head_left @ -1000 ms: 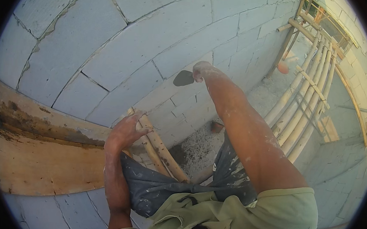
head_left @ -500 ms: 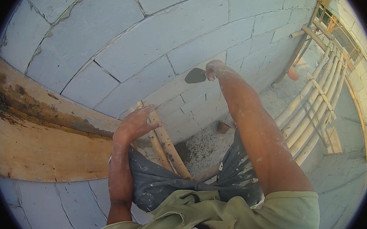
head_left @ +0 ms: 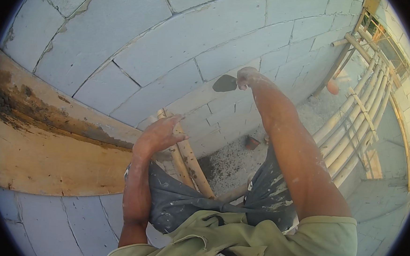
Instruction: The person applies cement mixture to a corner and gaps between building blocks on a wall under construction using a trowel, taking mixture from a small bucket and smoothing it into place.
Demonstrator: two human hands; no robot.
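My right hand is closed round the handle of a trowel, its arm stretched out toward the block wall. The trowel's dark, rounded blade points left, close to the wall face; whether it touches cannot be made out. My left hand holds nothing, its fingers stretched out and thumb apart. It hovers by the upper ends of two wooden poles, and the frame does not show whether it touches them. Pale dust coats both forearms and hands.
A mortar-stained board runs along the left. Below lies a gritty floor with a small reddish-brown block. Several bamboo poles tied with crosspieces stretch along the right. A round reddish object sits near the far wall foot.
The view has shifted slightly, so the wall and both hands appear a little further right. My grip on the trowel and my left hand's pose look the same.
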